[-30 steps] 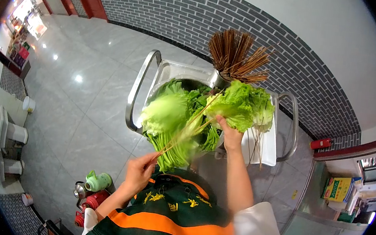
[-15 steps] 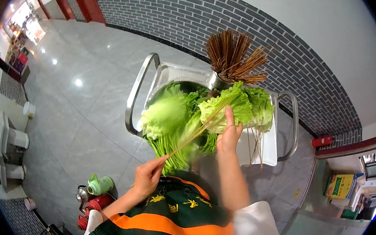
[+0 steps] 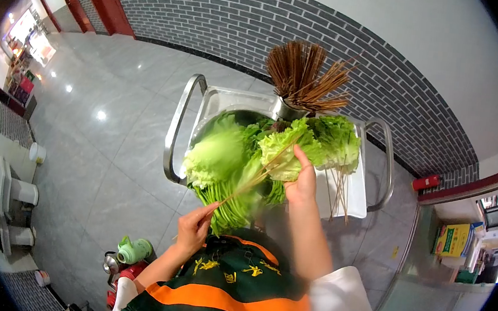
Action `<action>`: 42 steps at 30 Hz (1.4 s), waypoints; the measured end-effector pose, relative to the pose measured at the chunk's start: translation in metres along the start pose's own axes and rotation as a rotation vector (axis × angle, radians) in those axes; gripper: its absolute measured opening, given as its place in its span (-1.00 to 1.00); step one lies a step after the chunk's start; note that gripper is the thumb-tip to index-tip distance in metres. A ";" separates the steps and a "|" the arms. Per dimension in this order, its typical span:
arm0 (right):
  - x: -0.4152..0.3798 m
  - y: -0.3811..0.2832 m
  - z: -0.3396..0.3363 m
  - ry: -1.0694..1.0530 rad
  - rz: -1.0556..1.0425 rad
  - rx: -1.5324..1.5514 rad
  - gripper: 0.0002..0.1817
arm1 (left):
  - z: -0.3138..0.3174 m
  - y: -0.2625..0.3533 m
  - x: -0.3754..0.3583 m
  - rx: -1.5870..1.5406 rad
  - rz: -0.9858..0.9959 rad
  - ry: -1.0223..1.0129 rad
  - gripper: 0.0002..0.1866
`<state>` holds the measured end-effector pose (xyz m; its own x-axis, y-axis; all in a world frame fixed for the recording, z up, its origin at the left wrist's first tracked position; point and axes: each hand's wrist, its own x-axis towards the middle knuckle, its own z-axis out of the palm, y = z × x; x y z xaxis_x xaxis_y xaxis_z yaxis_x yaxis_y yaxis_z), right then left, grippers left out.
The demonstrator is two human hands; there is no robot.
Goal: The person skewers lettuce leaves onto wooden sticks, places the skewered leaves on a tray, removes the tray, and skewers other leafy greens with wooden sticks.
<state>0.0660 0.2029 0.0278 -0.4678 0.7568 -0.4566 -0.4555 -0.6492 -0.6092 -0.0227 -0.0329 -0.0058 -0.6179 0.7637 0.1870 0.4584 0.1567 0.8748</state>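
Closed around the lower ends of thin wooden skewers (image 3: pixel 257 179) is my left hand (image 3: pixel 194 226), just above my apron. The skewers slant up to a frilly lettuce leaf (image 3: pixel 279 152), their upper ends lying across it. My right hand (image 3: pixel 302 181) grips this leaf from the right, thumb on top by the skewers. Left of it, more lettuce (image 3: pixel 216 155) and a bunch of green stems (image 3: pixel 224 206) fill a round metal basin (image 3: pixel 243 118). On the right, skewered lettuce (image 3: pixel 339 142) rests on a white tray (image 3: pixel 357 194), its sticks pointing toward me.
A metal cart with curved handles (image 3: pixel 172 131) carries everything. Behind the lettuce stands a metal container (image 3: pixel 288 110) packed with brown skewers (image 3: pixel 303 77). Thermos flasks (image 3: pixel 134 251) stand on the floor at lower left. A brick-patterned wall (image 3: pixel 225 20) runs behind the cart.
My right thumb has bent down closer to the skewers and leaf. My left hand keeps its hold, and the view has shifted slightly.
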 end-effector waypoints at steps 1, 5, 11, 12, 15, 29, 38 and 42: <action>-0.001 0.000 0.000 0.016 -0.002 0.001 -0.66 | 0.001 -0.001 0.001 0.006 0.017 0.003 -0.68; -0.003 0.000 -0.006 0.012 0.040 0.020 -0.61 | 0.007 0.003 0.005 0.004 -0.007 -0.001 -0.68; -0.004 -0.003 -0.014 0.041 -0.057 -0.024 -0.58 | 0.021 -0.001 0.011 -0.038 0.032 -0.010 -0.72; -0.003 -0.002 -0.015 0.044 -0.063 -0.019 -0.58 | 0.024 0.001 0.012 -0.062 0.029 -0.015 -0.72; -0.006 0.002 -0.014 0.121 -0.088 -0.041 -0.55 | 0.034 0.012 0.017 -0.095 0.038 -0.020 -0.72; -0.032 0.011 -0.048 0.015 -0.234 -0.305 -0.83 | 0.124 0.048 0.053 -0.351 -0.088 -0.151 -0.64; 0.043 -0.060 -0.184 0.214 -0.564 -0.739 -0.85 | 0.120 0.040 0.061 -0.203 -0.059 -0.130 -0.68; 0.075 -0.091 -0.218 0.342 -0.677 -1.125 -0.84 | 0.089 0.023 0.051 -0.070 0.010 -0.001 -0.65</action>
<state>0.2373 0.3355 -0.0923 -0.1153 0.9878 0.1050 0.4182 0.1441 -0.8968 0.0132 0.0657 -0.0164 -0.6130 0.7655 0.1958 0.4191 0.1049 0.9019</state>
